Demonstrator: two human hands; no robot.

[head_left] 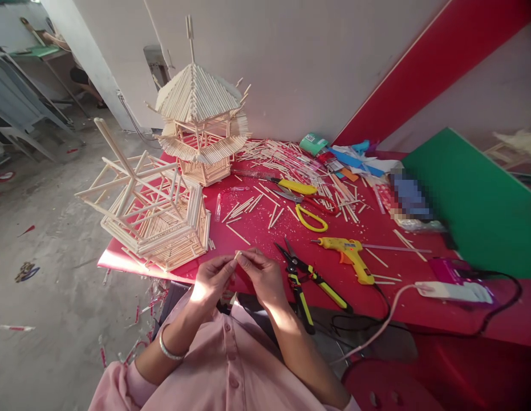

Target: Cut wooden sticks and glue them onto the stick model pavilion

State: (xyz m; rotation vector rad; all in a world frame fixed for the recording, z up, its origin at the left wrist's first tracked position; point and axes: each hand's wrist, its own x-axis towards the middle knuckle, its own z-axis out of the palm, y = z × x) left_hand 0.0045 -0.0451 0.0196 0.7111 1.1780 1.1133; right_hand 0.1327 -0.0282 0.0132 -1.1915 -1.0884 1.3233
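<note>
My left hand [211, 279] and my right hand [262, 276] meet above the table's front edge, fingertips pinched around a short wooden stick [238, 255]. Only the stick's pale tip shows; fingers cover the rest. Left of my hands stands an unroofed six-sided stick frame [162, 222] with a thick stick slanting up from it. Behind it rises a pagoda-like stick model [197, 97] with a pointed roof. Black and yellow cutting pliers [305, 274] lie with open jaws just right of my right hand. A yellow glue gun [348, 257] rests on its side farther right.
Loose sticks [269, 160] spread over the red table [248, 237]. Yellow-handled scissors [310, 217] and a yellow-handled saw or knife [297, 186] lie among them. A white power strip [455, 292] with cables sits at right, before a green board [474, 205]. A person [83, 74] is at the far left.
</note>
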